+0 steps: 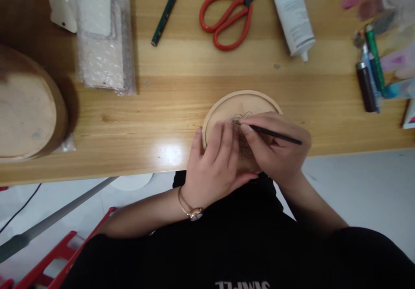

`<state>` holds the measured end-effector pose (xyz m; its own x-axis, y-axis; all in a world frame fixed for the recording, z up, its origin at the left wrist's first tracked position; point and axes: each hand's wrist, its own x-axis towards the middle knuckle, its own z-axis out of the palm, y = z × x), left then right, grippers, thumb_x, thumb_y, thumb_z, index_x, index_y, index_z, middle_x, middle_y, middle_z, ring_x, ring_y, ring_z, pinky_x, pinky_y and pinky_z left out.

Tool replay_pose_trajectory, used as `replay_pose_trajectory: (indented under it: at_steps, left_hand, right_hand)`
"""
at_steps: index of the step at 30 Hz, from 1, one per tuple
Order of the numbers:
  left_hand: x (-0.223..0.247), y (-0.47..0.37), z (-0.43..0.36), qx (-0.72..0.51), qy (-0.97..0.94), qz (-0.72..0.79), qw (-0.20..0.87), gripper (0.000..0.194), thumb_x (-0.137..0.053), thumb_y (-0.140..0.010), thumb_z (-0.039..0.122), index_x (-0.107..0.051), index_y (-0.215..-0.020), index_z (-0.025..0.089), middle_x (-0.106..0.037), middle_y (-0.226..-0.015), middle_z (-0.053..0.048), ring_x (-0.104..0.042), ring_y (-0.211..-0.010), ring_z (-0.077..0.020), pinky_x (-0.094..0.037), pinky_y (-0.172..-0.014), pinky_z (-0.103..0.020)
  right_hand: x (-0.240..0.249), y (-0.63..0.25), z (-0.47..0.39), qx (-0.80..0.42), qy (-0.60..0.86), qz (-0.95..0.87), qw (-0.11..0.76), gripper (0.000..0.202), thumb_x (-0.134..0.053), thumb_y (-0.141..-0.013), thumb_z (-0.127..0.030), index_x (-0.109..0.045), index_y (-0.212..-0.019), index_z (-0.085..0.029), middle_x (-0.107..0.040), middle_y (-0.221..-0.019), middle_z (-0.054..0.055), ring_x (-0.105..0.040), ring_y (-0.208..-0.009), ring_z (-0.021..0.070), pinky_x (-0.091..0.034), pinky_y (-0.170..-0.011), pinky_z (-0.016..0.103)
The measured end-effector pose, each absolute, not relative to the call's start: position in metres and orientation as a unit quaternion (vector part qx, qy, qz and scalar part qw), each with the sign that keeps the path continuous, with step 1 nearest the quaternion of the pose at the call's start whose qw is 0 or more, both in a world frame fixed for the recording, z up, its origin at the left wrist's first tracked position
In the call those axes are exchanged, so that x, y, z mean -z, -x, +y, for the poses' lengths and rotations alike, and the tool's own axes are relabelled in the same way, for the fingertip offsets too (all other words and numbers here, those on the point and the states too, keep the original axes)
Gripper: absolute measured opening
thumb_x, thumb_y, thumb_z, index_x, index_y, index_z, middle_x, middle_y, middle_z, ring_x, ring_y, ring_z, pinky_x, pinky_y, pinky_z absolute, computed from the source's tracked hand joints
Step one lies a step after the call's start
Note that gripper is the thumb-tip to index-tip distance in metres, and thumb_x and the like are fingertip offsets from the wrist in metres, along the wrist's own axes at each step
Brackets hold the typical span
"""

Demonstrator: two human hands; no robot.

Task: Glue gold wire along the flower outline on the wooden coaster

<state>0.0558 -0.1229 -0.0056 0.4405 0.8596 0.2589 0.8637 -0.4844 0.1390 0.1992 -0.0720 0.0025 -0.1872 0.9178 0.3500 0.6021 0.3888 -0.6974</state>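
Observation:
A round wooden plate (218, 112) with a raised rim lies at the table's front edge, dark curved lines drawn on its face. My right hand (280, 146) pinches a thin dark pen-like tool (275, 135), its tip down on the drawn lines. On the plate's left part rests my left hand (215, 163), fingers spread and flat, the thumb along the near side. It wears a watch at the wrist. Both hands cover part of the drawing.
Red-handled scissors (227, 21), a dark green pencil (167, 12) and a white tube (293, 19) lie behind the plate. Wrapped wooden pieces (103, 42) and a round wooden block (27, 107) are at left. Pens (372, 68) and bottles stand at right.

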Motion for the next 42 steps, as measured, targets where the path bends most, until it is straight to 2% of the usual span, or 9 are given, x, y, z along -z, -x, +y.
replay_pose_trajectory:
  at_steps: [8,12,17,23,30,42]
  left_hand:
    - [0.006,-0.055,-0.122,0.129,0.860,-0.492,0.041,0.084,-0.011,-0.097,0.064,-0.057,-0.127,0.001,-0.061,-0.131,-0.017,-0.056,-0.120,-0.0323,-0.041,-0.094,-0.048]
    - [0.006,-0.054,-0.123,0.124,0.862,-0.491,0.035,0.083,-0.013,-0.096,0.066,-0.057,-0.128,0.002,-0.060,-0.132,-0.017,-0.055,-0.121,-0.0328,-0.042,-0.095,-0.049]
    - [0.006,-0.054,-0.123,0.132,0.859,-0.494,0.036,0.083,-0.013,-0.097,0.064,-0.056,-0.129,0.001,-0.060,-0.132,-0.017,-0.055,-0.120,-0.0326,-0.043,-0.094,-0.049]
    - [0.008,-0.055,-0.124,0.139,0.857,-0.495,0.025,0.084,-0.018,-0.095,0.067,-0.057,-0.129,0.000,-0.058,-0.134,-0.019,-0.053,-0.121,-0.0330,-0.044,-0.096,-0.050]
    - [0.012,-0.054,-0.126,0.154,0.857,-0.490,0.026,0.080,-0.022,-0.096,0.066,-0.059,-0.126,0.002,-0.057,-0.135,-0.020,-0.052,-0.124,-0.0337,-0.045,-0.097,-0.053]
    - [0.012,-0.055,-0.125,0.164,0.851,-0.498,0.016,0.076,-0.024,-0.097,0.061,-0.056,-0.130,0.000,-0.057,-0.135,-0.020,-0.050,-0.125,-0.0337,-0.045,-0.099,-0.053]
  right_hand:
    - [-0.006,-0.199,-0.074,-0.204,0.546,-0.700,0.412,0.011,-0.066,-0.081,-0.014,-0.071,-0.084,-0.023,-0.074,-0.079,0.000,-0.070,-0.074,0.0147,-0.058,-0.071,0.029]
    - [-0.008,-0.193,-0.080,-0.211,0.617,-0.619,0.438,0.006,-0.065,-0.084,-0.019,-0.071,-0.084,-0.022,-0.072,-0.076,-0.001,-0.068,-0.066,0.0136,-0.057,-0.062,0.028]
    - [-0.006,-0.184,-0.081,-0.230,0.631,-0.600,0.435,0.011,-0.061,-0.086,-0.018,-0.070,-0.091,-0.024,-0.073,-0.085,0.000,-0.071,-0.078,0.0157,-0.060,-0.071,0.032]
    - [-0.002,-0.174,-0.076,-0.196,0.658,-0.598,0.414,0.013,-0.060,-0.086,-0.018,-0.070,-0.091,-0.023,-0.074,-0.089,0.001,-0.071,-0.075,0.0153,-0.058,-0.064,0.029]
    - [-0.002,-0.168,-0.074,-0.200,0.675,-0.589,0.397,0.013,-0.059,-0.085,-0.018,-0.071,-0.088,-0.023,-0.074,-0.084,0.000,-0.065,-0.055,0.0106,-0.052,-0.049,0.024]
    - [-0.006,-0.163,-0.073,-0.180,0.693,-0.590,0.374,0.012,-0.060,-0.084,-0.019,-0.071,-0.084,-0.021,-0.074,-0.076,-0.001,-0.062,-0.049,0.0093,-0.049,-0.046,0.022]
